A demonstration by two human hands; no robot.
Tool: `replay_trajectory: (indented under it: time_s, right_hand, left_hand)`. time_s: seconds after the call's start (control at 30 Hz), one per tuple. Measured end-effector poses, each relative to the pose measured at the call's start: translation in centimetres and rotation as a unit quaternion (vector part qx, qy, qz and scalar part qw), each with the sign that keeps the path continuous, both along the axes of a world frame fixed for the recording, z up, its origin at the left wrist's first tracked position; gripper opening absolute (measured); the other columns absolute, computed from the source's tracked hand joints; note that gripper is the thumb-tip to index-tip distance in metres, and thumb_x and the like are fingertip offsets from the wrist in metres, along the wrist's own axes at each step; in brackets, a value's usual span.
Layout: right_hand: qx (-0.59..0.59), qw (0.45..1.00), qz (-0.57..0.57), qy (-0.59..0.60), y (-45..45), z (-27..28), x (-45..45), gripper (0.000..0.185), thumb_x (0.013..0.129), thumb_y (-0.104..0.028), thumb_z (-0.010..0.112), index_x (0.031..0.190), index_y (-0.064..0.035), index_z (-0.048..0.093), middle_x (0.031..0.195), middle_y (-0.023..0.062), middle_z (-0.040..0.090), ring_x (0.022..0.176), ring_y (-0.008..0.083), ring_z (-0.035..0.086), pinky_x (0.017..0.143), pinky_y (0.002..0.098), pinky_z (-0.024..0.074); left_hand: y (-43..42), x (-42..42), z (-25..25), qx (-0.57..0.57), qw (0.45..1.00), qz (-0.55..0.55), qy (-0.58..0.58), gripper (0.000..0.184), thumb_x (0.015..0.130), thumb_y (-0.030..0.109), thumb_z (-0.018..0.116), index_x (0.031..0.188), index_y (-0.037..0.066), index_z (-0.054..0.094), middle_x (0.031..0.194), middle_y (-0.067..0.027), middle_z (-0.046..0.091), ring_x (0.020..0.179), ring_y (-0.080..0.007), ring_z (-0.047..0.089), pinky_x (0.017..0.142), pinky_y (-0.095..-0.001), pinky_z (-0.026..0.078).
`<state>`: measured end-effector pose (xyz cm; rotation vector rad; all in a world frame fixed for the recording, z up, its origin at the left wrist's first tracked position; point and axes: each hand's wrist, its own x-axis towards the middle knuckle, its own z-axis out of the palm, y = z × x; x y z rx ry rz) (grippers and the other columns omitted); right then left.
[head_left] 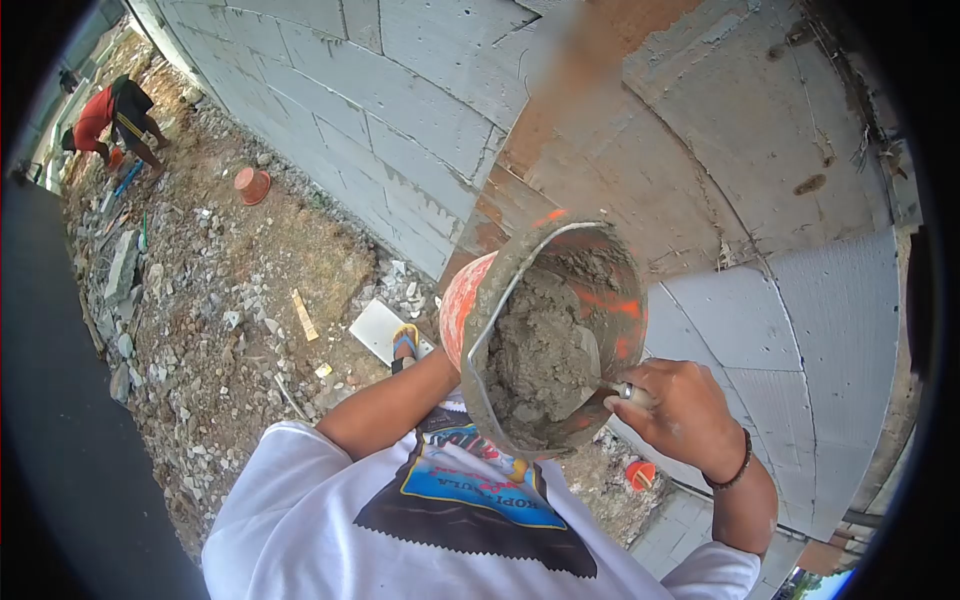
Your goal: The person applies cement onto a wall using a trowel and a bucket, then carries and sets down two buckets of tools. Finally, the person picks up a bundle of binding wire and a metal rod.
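Observation:
A worn orange bucket (pixel 462 305) is tilted toward me in front of my chest, its rim crusted with grey. Wet grey mortar (pixel 535 340) fills much of its inside. My left forearm (pixel 395 405) reaches behind the bucket and holds it up; the left hand's fingers are hidden by the bucket's side. My right hand (pixel 680 410) is closed around the handle of a trowel (pixel 628 391) at the bucket's right rim. The trowel's mortar-coated blade lies inside the bucket, against the mortar, and its outline is partly unclear.
A wall of light grey blocks (pixel 370 90) rises ahead, with a brown-grey section (pixel 680 170) beside it. Rubble (pixel 220 320) covers the ground at left, with another orange bucket (pixel 253 185) and a wood strip (pixel 304 315). A person (pixel 100 115) bends over far left. My sandalled foot (pixel 405 342) is by a pale block (pixel 375 328).

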<state>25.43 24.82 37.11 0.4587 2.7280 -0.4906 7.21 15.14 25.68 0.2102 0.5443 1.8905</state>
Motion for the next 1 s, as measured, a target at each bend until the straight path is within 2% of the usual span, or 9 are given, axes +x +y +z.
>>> replay_trajectory:
  time_s: [0.17, 0.33, 0.43, 0.57, 0.63, 0.7, 0.77, 0.9, 1.0]
  right_hand:
    - [-0.044, 0.999, 0.003, 0.012, 1.0, 0.8, 0.9, 0.022, 0.082, -0.021, 0.073, 0.097, -0.0058, 0.068, 0.085, 0.0115, 0.069, 0.076, 0.0338, 0.067, 0.066, 0.0425, 0.0527]
    - [0.01, 0.998, 0.028, 0.06, 2.4, 3.7, 2.4, 0.022, 0.08, -0.022, 0.072, 0.097, -0.0078, 0.069, 0.084, 0.0098, 0.069, 0.075, 0.0332, 0.066, 0.065, 0.0411, 0.0523]
    - [0.078, 0.993, 0.042, 0.073, 3.1, 8.3, 2.7, 0.021, 0.079, -0.023, 0.071, 0.094, -0.0093, 0.07, 0.079, 0.009, 0.068, 0.073, 0.0327, 0.066, 0.062, 0.0401, 0.0513]
    - [0.075, 0.986, 0.067, 0.133, 3.8, 15.6, 2.0, 0.021, 0.078, -0.022, 0.074, 0.088, -0.0036, 0.07, 0.07, 0.0116, 0.064, 0.062, 0.0307, 0.063, 0.057, 0.0372, 0.0487]
    - [0.074, 0.973, 0.095, 0.194, 3.8, 19.6, 1.1, 0.021, 0.079, -0.019, 0.076, 0.087, -0.0002, 0.07, 0.066, 0.0093, 0.063, 0.056, 0.0223, 0.062, 0.053, 0.0319, 0.0466]
    - [0.023, 0.967, 0.027, 0.251, 3.8, 23.0, 0.3, 0.023, 0.08, -0.019, 0.079, 0.09, 0.0007, 0.07, 0.066, 0.0047, 0.064, 0.056, 0.0125, 0.06, 0.052, 0.0272, 0.0446]
    - [-0.114, 0.933, 0.031, 0.341, 6.6, 24.4, -0.9, 0.025, 0.086, -0.024, 0.076, 0.093, -0.0007, 0.07, 0.07, 0.0017, 0.064, 0.058, 0.0073, 0.059, 0.051, 0.0237, 0.0452]
    - [-0.176, 0.882, 0.041, 0.435, 9.2, 26.0, -4.2, 0.032, 0.097, -0.033, 0.062, 0.099, -0.0017, 0.064, 0.076, 0.0042, 0.065, 0.059, 0.0075, 0.061, 0.051, 0.0218, 0.0512]
    - [-0.377, 0.776, -0.072, 0.501, 11.7, 25.0, -6.4, 0.032, 0.1, -0.034, 0.059, 0.103, -0.0021, 0.057, 0.085, 0.0039, 0.062, 0.065, 0.0082, 0.061, 0.052, 0.0217, 0.0551]
  left_hand:
    - [-1.4, 0.9, -0.2, 0.012, 0.999, 0.008, 0.033, 0.068, 0.096, 0.056, 0.048, 0.151, 0.018, 0.035, 0.152, -0.0118, 0.039, 0.14, -0.0288, 0.039, 0.117, -0.0459, 0.035]
    - [-0.4, 2.5, 0.1, 0.087, 0.991, -0.016, 0.096, 0.068, 0.096, 0.056, 0.048, 0.151, 0.018, 0.035, 0.152, -0.0116, 0.039, 0.14, -0.0287, 0.039, 0.117, -0.0458, 0.035]
    - [1.5, 3.2, 0.9, 0.155, 0.977, -0.05, 0.138, 0.068, 0.096, 0.056, 0.049, 0.151, 0.018, 0.035, 0.152, -0.0116, 0.039, 0.14, -0.0287, 0.039, 0.117, -0.0457, 0.035]
    - [1.1, 4.7, 0.5, 0.21, 0.957, -0.064, 0.191, 0.069, 0.096, 0.056, 0.049, 0.151, 0.018, 0.035, 0.152, -0.0115, 0.039, 0.141, -0.0286, 0.039, 0.118, -0.0456, 0.034]
    - [0.4, 5.3, -0.1, 0.228, 0.947, -0.061, 0.216, 0.069, 0.096, 0.056, 0.049, 0.151, 0.018, 0.035, 0.152, -0.0114, 0.039, 0.141, -0.0286, 0.039, 0.118, -0.0456, 0.034]
    - [0.5, 5.3, 0.0, 0.245, 0.938, -0.054, 0.24, 0.069, 0.096, 0.056, 0.049, 0.151, 0.018, 0.035, 0.152, -0.0114, 0.039, 0.141, -0.0286, 0.039, 0.118, -0.0456, 0.034]
    - [0.3, 5.9, -0.4, 0.257, 0.93, -0.05, 0.259, 0.069, 0.096, 0.056, 0.049, 0.152, 0.018, 0.034, 0.152, -0.0113, 0.039, 0.141, -0.0285, 0.039, 0.118, -0.0455, 0.034]
    - [0.2, 6.7, -0.8, 0.26, 0.923, -0.042, 0.281, 0.069, 0.095, 0.055, 0.049, 0.152, 0.018, 0.034, 0.152, -0.0112, 0.039, 0.141, -0.0285, 0.038, 0.118, -0.0454, 0.034]
    - [0.0, 6.9, -1.1, 0.257, 0.922, -0.032, 0.287, 0.069, 0.095, 0.055, 0.05, 0.152, 0.018, 0.034, 0.152, -0.0111, 0.039, 0.141, -0.0284, 0.038, 0.118, -0.0453, 0.034]
